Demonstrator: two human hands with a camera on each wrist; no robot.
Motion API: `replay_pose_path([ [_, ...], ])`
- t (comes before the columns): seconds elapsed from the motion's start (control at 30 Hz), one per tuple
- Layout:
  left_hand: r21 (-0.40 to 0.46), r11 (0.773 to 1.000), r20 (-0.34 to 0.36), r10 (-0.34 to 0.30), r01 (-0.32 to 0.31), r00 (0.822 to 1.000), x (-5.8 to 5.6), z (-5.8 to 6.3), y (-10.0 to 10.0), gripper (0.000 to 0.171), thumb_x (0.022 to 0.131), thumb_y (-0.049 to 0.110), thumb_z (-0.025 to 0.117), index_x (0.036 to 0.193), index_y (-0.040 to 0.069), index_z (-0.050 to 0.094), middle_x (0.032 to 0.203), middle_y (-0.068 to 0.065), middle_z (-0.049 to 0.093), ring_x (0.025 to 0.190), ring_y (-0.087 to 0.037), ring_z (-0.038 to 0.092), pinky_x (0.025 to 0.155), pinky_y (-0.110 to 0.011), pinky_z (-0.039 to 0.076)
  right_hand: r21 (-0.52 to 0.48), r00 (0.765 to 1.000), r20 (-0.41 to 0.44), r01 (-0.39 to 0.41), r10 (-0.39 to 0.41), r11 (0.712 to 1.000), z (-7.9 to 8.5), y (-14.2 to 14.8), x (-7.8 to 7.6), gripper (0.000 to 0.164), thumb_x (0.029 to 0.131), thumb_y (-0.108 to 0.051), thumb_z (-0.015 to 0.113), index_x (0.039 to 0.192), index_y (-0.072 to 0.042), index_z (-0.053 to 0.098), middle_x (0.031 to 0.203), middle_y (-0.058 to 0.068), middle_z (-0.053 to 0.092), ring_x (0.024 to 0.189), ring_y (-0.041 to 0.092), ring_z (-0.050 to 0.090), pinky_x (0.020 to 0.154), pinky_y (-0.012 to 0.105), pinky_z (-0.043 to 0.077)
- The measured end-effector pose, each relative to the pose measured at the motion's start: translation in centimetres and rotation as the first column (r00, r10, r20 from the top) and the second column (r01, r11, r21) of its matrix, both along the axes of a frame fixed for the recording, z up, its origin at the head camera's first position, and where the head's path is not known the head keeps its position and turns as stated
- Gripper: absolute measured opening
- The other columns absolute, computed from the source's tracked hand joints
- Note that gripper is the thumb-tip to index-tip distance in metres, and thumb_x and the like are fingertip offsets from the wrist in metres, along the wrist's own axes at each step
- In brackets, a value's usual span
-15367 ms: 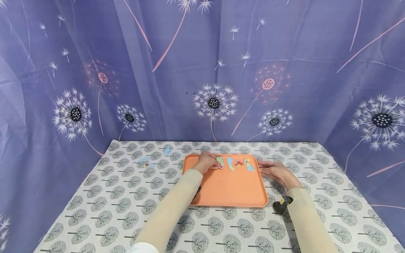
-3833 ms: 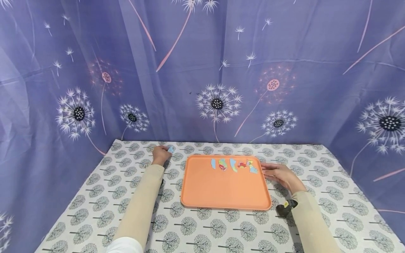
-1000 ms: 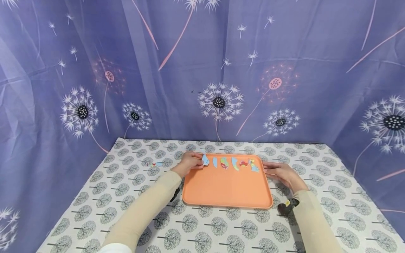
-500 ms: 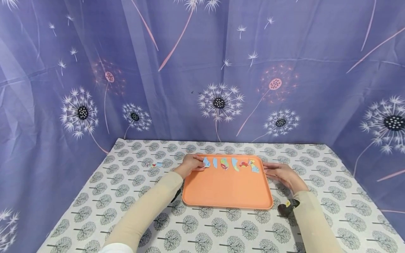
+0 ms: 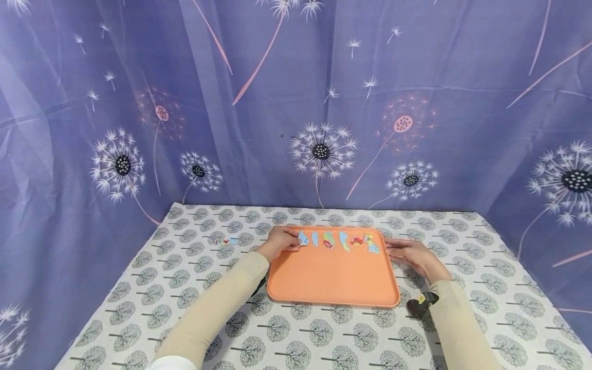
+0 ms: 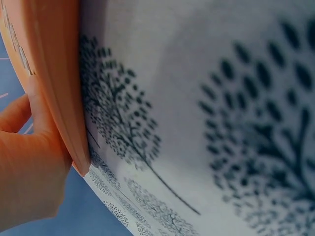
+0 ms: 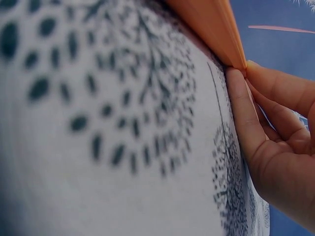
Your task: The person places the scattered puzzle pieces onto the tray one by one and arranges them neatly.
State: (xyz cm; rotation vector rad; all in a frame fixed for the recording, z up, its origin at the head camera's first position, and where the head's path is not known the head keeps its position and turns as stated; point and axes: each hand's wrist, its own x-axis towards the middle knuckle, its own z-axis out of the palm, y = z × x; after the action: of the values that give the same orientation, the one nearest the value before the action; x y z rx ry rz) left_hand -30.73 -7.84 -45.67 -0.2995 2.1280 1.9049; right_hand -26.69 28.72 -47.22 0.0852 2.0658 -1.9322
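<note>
My left hand (image 5: 280,241) reaches over the left rim of the orange tray (image 5: 330,277). Its thumb and fingertips pinch a light blue puzzle piece (image 5: 303,238), which lies at the tray's upper left. In the left wrist view the thumb rests just inside the rim, by the piece's edge. Right of it stretches a row: a narrow blue piece (image 5: 315,238), a green and red piece (image 5: 328,240), a curved blue piece (image 5: 344,241), a red piece (image 5: 357,241) and a yellow and blue piece (image 5: 372,244). Fairly straight fingers of my right hand (image 5: 414,255) touch the tray's right rim.
More puzzle pieces (image 5: 226,241) lie on the tree-print tablecloth (image 5: 194,288) left of the tray. A purple dandelion curtain (image 5: 259,128) hangs behind and beside the table. A dark wrist device (image 5: 421,305) hangs under the right wrist.
The left hand picked up the light blue piece from the back left of the cloth and brought it onto the tray. Just now it lowered the piece slightly toward the row. The right hand stays put.
</note>
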Motion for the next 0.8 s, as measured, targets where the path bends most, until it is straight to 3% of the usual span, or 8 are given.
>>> replay_pose_path([
  [0.33,0.022,1.0,-0.008,0.002,-0.002,1.0,0.3,0.0,-0.3,0.023,0.083,-0.011,0.066,0.105,-0.012,0.063,0.084,-0.019,0.068,0.06,-0.016,0.067,0.068,-0.03,0.062,0.014,1.0,-0.01,-0.019,0.019,1.0,0.0,0.0,0.3,0.061,0.088,0.006,0.062,0.14,0.014,0.032,0.133,0.027,0.052,0.095,0.01,0.065,0.093,0.028,0.054],
  [0.57,0.041,0.999,-0.059,-0.032,0.034,0.998,0.4,1.0,-1.0,0.025,0.088,-0.007,0.061,0.113,-0.009,0.063,0.102,-0.022,0.066,0.081,-0.027,0.07,0.081,-0.036,0.061,0.013,1.0,0.003,0.005,-0.005,1.0,0.1,-0.1,0.3,0.059,0.089,0.005,0.061,0.141,0.012,0.034,0.134,0.025,0.051,0.093,0.008,0.065,0.093,0.027,0.054],
  [0.8,0.091,0.996,-0.103,-0.003,0.013,0.995,0.1,1.5,-2.7,0.03,0.091,-0.003,0.062,0.12,-0.009,0.06,0.114,-0.029,0.062,0.098,-0.035,0.066,0.087,-0.036,0.058,0.02,1.0,-0.012,-0.006,0.006,1.0,0.4,-0.3,0.3,0.059,0.09,0.005,0.06,0.141,0.013,0.033,0.138,0.029,0.046,0.095,0.007,0.064,0.094,0.028,0.054],
])
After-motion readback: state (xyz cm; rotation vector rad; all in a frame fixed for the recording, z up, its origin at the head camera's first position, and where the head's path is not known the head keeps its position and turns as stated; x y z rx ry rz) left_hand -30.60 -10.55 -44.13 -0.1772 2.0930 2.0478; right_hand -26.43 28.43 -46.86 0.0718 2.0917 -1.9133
